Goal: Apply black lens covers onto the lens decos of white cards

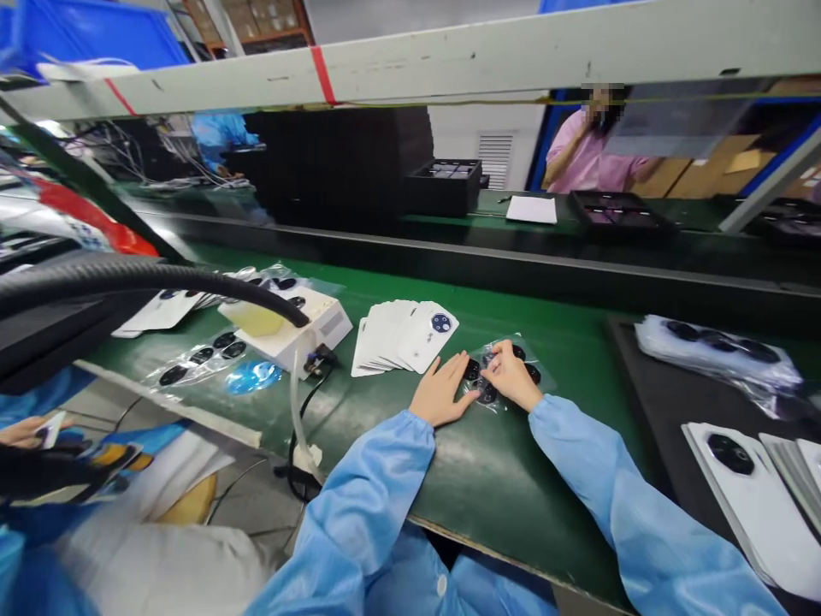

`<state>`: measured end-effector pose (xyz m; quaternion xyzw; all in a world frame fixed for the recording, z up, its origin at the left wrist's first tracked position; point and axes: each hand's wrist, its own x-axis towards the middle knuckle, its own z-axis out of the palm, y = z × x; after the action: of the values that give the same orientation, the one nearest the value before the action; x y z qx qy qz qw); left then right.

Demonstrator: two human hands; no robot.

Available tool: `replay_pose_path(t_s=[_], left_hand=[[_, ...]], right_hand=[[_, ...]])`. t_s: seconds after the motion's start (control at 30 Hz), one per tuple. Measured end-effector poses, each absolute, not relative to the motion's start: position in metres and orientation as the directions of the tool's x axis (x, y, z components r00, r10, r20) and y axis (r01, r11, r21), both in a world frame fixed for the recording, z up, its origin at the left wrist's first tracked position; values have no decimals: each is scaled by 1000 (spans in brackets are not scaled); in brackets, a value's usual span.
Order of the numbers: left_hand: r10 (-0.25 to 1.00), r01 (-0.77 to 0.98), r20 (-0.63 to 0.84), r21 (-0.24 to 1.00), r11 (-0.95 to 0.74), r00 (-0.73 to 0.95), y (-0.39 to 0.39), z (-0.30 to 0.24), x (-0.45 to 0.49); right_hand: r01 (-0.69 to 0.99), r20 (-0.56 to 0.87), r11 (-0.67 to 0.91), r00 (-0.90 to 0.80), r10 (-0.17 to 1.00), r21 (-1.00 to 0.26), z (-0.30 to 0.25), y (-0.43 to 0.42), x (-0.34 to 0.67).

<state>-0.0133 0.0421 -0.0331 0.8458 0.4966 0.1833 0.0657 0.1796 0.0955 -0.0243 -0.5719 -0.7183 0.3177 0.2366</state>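
Observation:
A clear plastic sheet (502,399) with several round black pieces, which look like phone camera lens covers, lies on the green bench. My left hand (441,392) rests flat at the sheet's left edge, fingers spread, thumb toward the black pieces. Over the middle of the sheet, my right hand (513,376) is closed in a pinch. What sits between its fingertips is hidden. Just beyond my left hand lies a fanned stack of white phone back covers (388,338). The nearest one has a dark round camera ring (440,322).
Left of the stack stand a white box-shaped device (330,323) and a black hose (160,278). More lens sheets (198,355) lie beside it. At right, a black tray (632,376) carries bagged lenses (718,342) and white covers (757,513). A person in pink (587,158) is across the bench.

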Motion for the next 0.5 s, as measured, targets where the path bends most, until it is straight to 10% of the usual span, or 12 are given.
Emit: replay_pose_path(t_s=[0.5], left_hand=[[872,815,99,318,-484,479,42,-21,-17]], right_hand=[[590,-316,-151,-186,931,-793,-9,104,274]])
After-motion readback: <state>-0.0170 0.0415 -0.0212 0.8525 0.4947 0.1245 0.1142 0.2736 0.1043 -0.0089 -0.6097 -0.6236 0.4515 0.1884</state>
